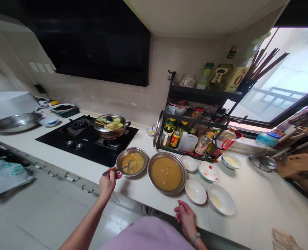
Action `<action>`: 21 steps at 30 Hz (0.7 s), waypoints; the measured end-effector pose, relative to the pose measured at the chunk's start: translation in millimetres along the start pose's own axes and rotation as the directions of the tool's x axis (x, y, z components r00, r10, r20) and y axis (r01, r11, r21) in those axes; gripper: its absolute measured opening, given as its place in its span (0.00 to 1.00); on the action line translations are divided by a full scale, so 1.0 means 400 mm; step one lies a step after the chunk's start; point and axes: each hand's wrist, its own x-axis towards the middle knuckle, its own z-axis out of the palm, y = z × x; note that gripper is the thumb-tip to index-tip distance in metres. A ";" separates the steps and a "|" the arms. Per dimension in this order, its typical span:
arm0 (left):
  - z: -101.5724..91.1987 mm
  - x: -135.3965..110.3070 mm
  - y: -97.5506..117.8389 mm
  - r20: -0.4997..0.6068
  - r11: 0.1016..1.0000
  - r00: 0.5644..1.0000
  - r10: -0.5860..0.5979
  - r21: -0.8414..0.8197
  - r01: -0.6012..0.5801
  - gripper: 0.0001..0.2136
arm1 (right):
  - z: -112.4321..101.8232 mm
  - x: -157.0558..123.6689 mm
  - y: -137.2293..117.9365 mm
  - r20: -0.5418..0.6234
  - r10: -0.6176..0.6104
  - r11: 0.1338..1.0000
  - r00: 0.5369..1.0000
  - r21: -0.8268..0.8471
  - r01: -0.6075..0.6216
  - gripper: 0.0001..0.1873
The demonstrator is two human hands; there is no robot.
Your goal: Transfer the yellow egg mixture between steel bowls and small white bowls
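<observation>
My left hand [109,180] grips the dark handle of a metal spoon [121,168]. The spoon's bowl dips into a yellowish liquid with pale pieces, inside a round steel bowl [118,155]. Right of it, and close by, stands a wider steel basin [150,177] of brown liquid with a few pale bits floating in it. My right hand [186,216] hovers by the counter's front edge, below a small white bowl [195,191]. Its fingers are curled in, and I see nothing held in them.
Several more bowls, including a large white bowl [221,199], stand on the right. A lidded pan [110,126] with green pieces and chopsticks sits on the stove [57,139]. Behind the bowls rises a black rack [180,92] of bottles. A range hood [96,41] hangs above the stove.
</observation>
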 end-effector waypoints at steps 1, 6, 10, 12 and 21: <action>0.001 0.005 0.001 -0.019 0.998 0.999 -0.036 -0.050 0.035 0.10 | 0.000 0.000 0.000 0.000 -0.001 1.000 1.000 0.001 0.001 0.27; 0.003 0.023 0.003 -0.063 0.971 0.989 -0.134 -0.207 0.118 0.09 | 0.001 0.001 -0.001 -0.005 -0.005 1.000 1.000 -0.001 0.005 0.26; 0.012 0.019 0.019 -0.072 0.942 0.978 -0.196 -0.292 0.167 0.08 | 0.002 0.001 -0.001 -0.006 0.003 1.000 1.000 0.010 -0.003 0.27; 0.017 0.015 0.033 -0.068 0.927 0.975 -0.213 -0.330 0.180 0.07 | 0.002 0.000 0.000 -0.004 0.002 1.000 1.000 0.014 -0.002 0.27; 0.050 -0.013 0.099 0.000 0.915 0.986 -0.166 -0.374 0.154 0.09 | -0.001 0.004 0.008 -0.003 -0.013 1.000 1.000 0.020 0.013 0.28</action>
